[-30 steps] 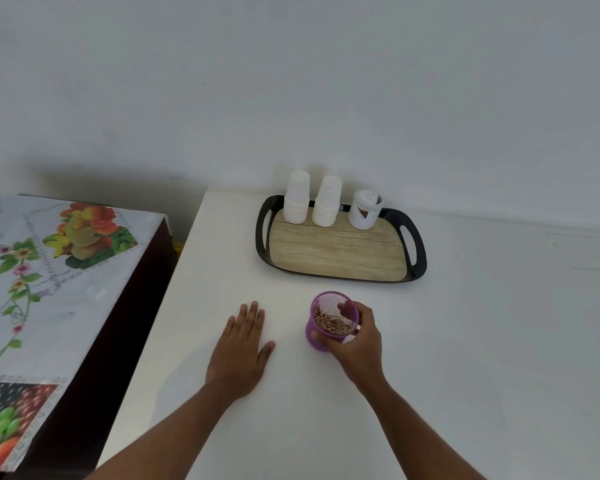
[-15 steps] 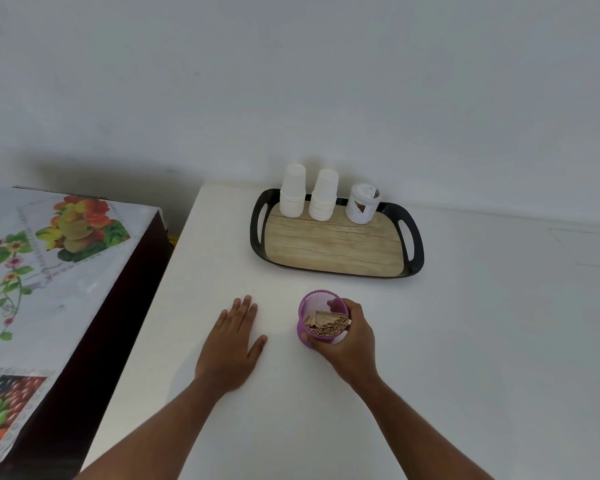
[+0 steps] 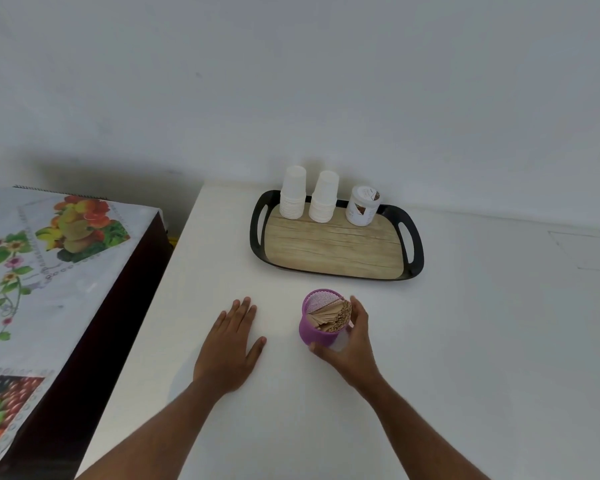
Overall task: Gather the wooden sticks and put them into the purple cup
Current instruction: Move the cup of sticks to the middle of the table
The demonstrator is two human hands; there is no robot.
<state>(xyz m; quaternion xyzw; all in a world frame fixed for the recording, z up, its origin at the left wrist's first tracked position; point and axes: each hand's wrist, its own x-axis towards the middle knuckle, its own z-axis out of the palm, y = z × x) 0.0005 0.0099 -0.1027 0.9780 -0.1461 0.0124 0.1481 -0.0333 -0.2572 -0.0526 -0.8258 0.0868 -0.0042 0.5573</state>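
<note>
Now purple cup (image 3: 321,327) tilted in right hand (image 3: 352,344).

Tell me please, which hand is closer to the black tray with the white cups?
Right. The right hand grips the purple cup just in front of the tray. The left hand lies flat on the table, farther to the tray's left.

I count two hands (image 3: 231,344), one purple cup (image 3: 317,329), two stacks of white cups (image 3: 293,199), one jar (image 3: 362,211), one tray (image 3: 333,251)
</note>
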